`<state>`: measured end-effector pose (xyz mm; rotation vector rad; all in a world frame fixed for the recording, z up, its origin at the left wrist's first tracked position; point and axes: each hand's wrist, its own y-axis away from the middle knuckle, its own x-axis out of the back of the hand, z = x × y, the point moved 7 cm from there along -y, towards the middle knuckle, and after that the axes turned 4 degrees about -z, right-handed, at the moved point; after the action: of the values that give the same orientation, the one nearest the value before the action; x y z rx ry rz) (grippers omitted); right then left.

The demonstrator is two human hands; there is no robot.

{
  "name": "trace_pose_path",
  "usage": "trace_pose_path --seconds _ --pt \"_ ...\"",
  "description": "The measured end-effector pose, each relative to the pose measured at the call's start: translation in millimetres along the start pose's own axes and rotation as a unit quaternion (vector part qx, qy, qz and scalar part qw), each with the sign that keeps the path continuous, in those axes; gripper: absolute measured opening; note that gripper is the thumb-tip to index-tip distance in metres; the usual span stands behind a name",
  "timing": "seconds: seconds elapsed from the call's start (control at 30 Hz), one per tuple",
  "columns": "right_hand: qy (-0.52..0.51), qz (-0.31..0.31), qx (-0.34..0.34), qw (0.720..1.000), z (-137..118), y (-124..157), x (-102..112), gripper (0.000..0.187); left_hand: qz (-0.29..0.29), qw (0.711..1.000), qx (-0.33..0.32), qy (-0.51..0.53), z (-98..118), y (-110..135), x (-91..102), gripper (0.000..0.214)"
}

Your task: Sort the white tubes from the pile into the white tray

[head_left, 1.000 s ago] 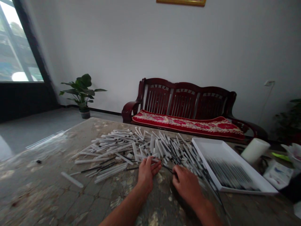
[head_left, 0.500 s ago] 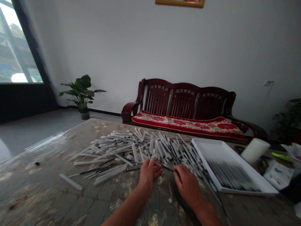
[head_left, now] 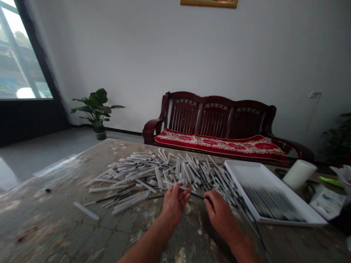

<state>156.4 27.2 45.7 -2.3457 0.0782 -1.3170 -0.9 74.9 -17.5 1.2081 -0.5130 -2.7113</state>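
Observation:
A thin black stick (head_left: 197, 195) with a whitish sleeve on its left end stretches between my hands, just above the table's near side. My left hand (head_left: 174, 204) has thumb and fingers closed round the whitish sleeve end, palm turned partly up. The dark end is pinched in the fingers of my right hand (head_left: 218, 207), whose back faces me. Past my hands spreads a loose heap of similar black sticks and whitish tubes (head_left: 137, 168). A separate whitish tube (head_left: 86, 211) lies to the left of the heap.
A shallow white tray (head_left: 246, 166) on the right holds a row of dark sticks. Beside it are a white paper roll (head_left: 299, 174) and a white packet (head_left: 326, 201). Behind the patterned table (head_left: 106, 237) are a wooden bench (head_left: 214, 120) and a potted plant (head_left: 98, 109).
My left fingers have curled a little more around the whitish sleeve end. My right hand has hardly moved. The whole view has shifted slightly; the heap and tray look the same.

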Motion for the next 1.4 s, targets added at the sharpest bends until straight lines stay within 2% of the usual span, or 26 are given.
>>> trace_pose_path --seconds 0.2,0.33,0.47,0.6,0.67,0.73,0.83,0.97,1.13,1.3,1.4 --pt "-0.021 0.015 0.013 1.000 -8.6 -0.8 0.6 0.018 -0.074 0.993 -0.010 -0.091 -9.0 8.3 -13.1 0.021" --pt "-0.117 0.038 0.013 0.992 -19.1 -2.0 -3.0 0.026 -0.106 0.992 0.018 -0.073 -20.8 17.3 -20.8 0.025" --pt "-0.235 0.066 -0.063 0.968 -6.1 -5.5 -3.1 0.041 -0.073 0.997 0.028 0.023 -14.6 11.7 -16.3 0.013" --pt "-0.264 0.066 -0.163 0.948 26.9 -10.5 -3.3 0.040 -0.019 0.995 -0.018 0.101 7.8 -3.0 -4.7 0.009" --pt "-0.239 0.045 -0.177 0.954 37.0 -14.4 -4.7 0.033 -0.001 0.992 -0.024 0.122 13.4 -8.0 -0.2 0.012" --pt "-0.192 0.013 -0.161 0.968 38.1 -19.9 -7.0 0.029 -0.002 0.991 -0.024 0.129 15.2 -10.1 0.8 0.012" --pt "-0.107 -0.071 -0.130 0.983 29.0 -28.2 -14.7 0.026 -0.016 0.992 -0.031 0.119 15.2 -9.3 -1.0 0.011" --pt "0.003 -0.154 -0.090 0.984 10.8 -38.3 -20.0 0.029 -0.023 0.994 -0.036 0.103 13.1 -6.8 -1.8 0.009" --pt "0.086 -0.162 -0.040 0.982 -8.1 -58.0 -24.7 0.029 -0.006 0.994 -0.030 0.104 11.3 -8.2 2.5 0.010" --pt "0.175 -0.199 -0.027 0.964 -13.4 -76.9 -45.9 0.023 0.007 0.994 -0.028 0.110 13.6 -8.5 4.5 0.010" --pt "0.194 -0.215 -0.021 0.957 -15.1 -81.8 -53.5 0.020 -0.002 0.994 -0.028 0.102 13.8 -8.0 1.7 0.009"
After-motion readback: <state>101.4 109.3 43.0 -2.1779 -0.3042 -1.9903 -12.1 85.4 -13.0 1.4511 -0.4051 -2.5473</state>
